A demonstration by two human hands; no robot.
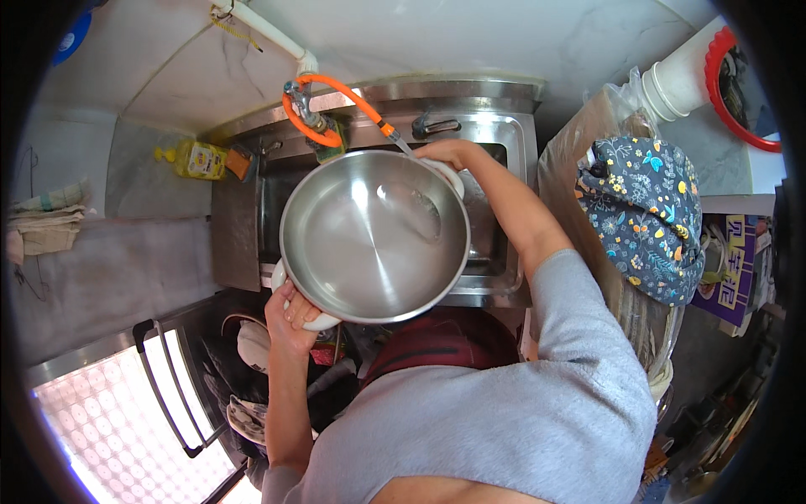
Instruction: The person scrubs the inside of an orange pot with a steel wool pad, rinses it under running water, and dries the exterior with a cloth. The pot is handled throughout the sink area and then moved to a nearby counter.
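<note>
A round stainless steel pan [374,236] with two pale handles is held over the sink [516,252], with some water inside it. My left hand [295,312] grips the pale handle [324,322] at the lower left. At the upper right, my right hand [446,153] is at the other handle [452,178], beside the nozzle of an orange hose [352,96]. The hose runs from a metal tap [302,104] on the wall side, its nozzle end pointing at the pan's rim. My right fingertips are partly hidden behind the handle and nozzle.
A yellow dish soap bottle [200,160] and an orange sponge [238,163] lie left of the sink. A second faucet [441,127] sits at the sink's back edge. To the right are a floral cloth bag [648,220] and a white bucket with a red rim [715,88].
</note>
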